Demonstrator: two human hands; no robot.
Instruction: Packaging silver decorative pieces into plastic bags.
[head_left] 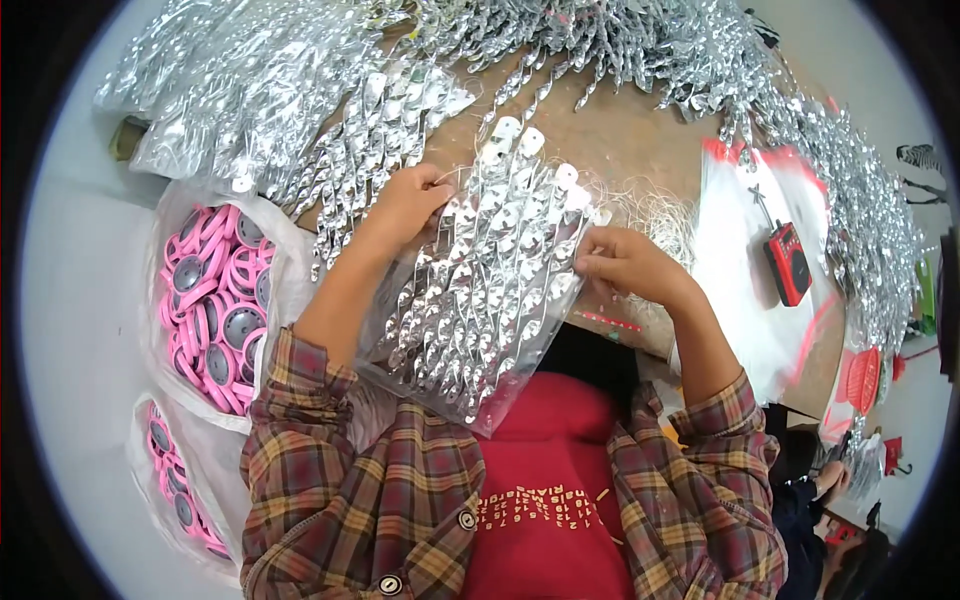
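A clear plastic bag [520, 385] full of silver twisted spirals [470, 300] is held up between my hands, above my lap. My left hand [408, 205] grips the bag's upper left edge with its fingers closed. At the upper right edge, my right hand [632, 262] pinches the plastic between thumb and fingers. White round-ended tabs [530, 142] of the spirals stick out past the bag's top. Thin white strings [650, 215] lie tangled on the table beside my right hand.
Silver spirals and filled bags [240, 90] heap along the table's far side and right edge. A red radio [788, 262] lies on flat clear bags with red edges [730, 300]. Sacks of pink rings with grey hubs [215, 300] stand left. Another person's hand [832, 478] shows lower right.
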